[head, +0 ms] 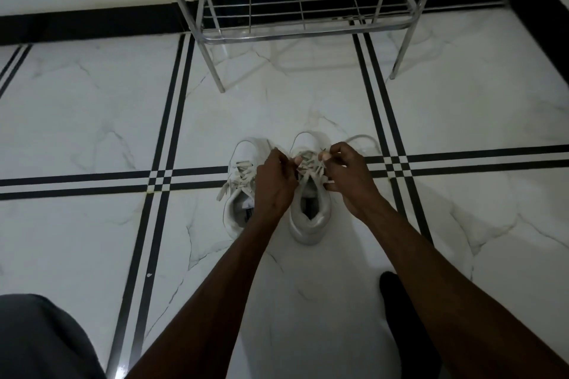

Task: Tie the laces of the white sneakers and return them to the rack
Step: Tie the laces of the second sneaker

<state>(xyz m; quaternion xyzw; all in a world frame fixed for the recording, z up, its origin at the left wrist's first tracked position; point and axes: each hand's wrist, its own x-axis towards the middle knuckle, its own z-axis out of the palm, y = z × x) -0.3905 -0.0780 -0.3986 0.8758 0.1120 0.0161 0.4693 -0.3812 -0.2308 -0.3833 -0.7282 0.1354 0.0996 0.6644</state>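
Fingers of both hands pinch right sneaker laces; rack stands beyond.

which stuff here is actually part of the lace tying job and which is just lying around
Part of the job:
- right sneaker, its laces held by the left hand and right hand
- left sneaker, laces loose
- metal rack, bottom shelf bare

Just lying about:
- dark shape on the floor
- grey fabric, near corner

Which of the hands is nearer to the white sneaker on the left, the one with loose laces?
Left. The left hand partly overlaps that white sneaker; the right hand is beyond the other sneaker.
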